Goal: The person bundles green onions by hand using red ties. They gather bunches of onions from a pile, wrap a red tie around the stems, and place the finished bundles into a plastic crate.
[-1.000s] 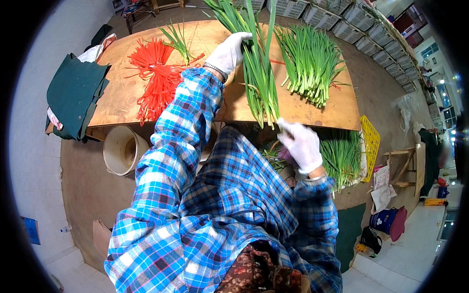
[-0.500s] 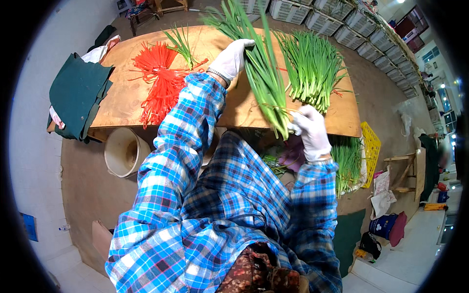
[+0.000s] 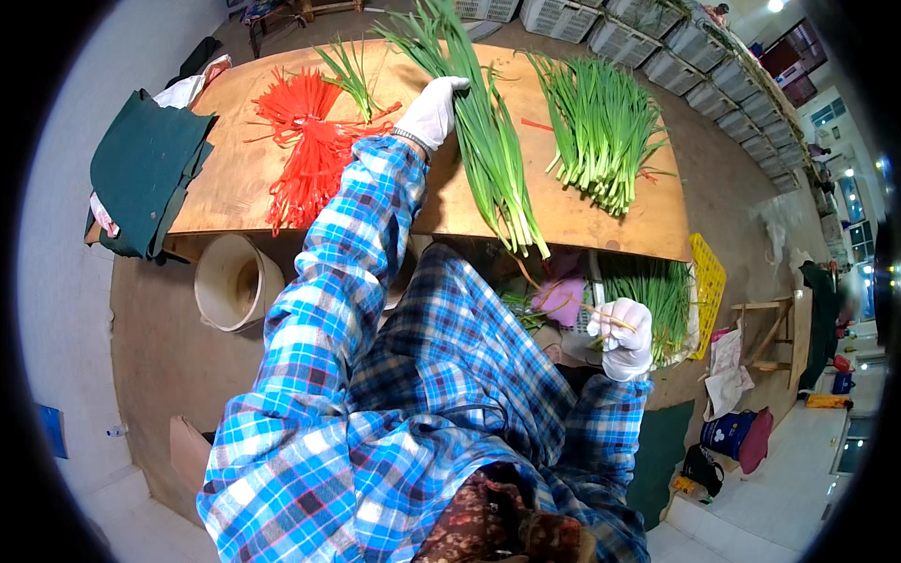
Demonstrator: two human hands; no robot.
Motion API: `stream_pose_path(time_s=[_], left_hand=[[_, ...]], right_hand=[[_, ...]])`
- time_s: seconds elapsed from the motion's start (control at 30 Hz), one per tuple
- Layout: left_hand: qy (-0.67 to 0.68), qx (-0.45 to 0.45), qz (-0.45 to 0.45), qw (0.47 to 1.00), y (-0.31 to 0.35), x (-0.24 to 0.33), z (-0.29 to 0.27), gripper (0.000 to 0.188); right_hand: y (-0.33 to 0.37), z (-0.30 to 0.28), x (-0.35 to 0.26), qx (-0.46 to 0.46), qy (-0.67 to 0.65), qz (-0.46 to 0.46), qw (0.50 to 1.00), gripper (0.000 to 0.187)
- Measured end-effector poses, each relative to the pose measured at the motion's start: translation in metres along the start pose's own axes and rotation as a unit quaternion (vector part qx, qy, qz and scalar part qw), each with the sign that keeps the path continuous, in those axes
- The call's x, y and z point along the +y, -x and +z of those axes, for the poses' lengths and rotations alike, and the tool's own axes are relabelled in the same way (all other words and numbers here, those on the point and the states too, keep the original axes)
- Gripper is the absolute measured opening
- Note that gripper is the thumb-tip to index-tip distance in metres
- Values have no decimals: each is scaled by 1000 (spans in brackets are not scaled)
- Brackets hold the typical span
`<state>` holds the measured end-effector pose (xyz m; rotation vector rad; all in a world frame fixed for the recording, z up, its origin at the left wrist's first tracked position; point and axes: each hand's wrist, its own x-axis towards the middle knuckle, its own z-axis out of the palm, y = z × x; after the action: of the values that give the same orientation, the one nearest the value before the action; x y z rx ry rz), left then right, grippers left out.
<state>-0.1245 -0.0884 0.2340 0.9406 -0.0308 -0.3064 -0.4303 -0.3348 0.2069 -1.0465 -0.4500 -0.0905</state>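
Pinning the green onion bundle point(image 3: 493, 159) flat on the desk point(image 3: 601, 220) with the left hand point(image 3: 434, 108) — grip closed around the leaves. Right hand point(image 3: 624, 336) — down by the crate, pinching a thin stalk point(image 3: 587, 308). I'd keep the root ends lined up.

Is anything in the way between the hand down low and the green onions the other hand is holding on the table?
Nothing visible blocks it. The right hand hangs below the table's front edge, pinching a thin strip, while the left hand grips the green onion bunch, whose root ends poke over that edge.
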Motion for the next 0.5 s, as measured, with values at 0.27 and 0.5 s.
stream_pose_path(time_s=[0.27, 0.5], left_hand=[[11, 15, 19, 1000, -10, -5, -13, 14], [-50, 29, -39, 998, -11, 0, 6, 22]], right_hand=[[16, -20, 49, 6, 781, 170, 601, 40], [-98, 52, 67, 75, 782, -116, 607, 32]])
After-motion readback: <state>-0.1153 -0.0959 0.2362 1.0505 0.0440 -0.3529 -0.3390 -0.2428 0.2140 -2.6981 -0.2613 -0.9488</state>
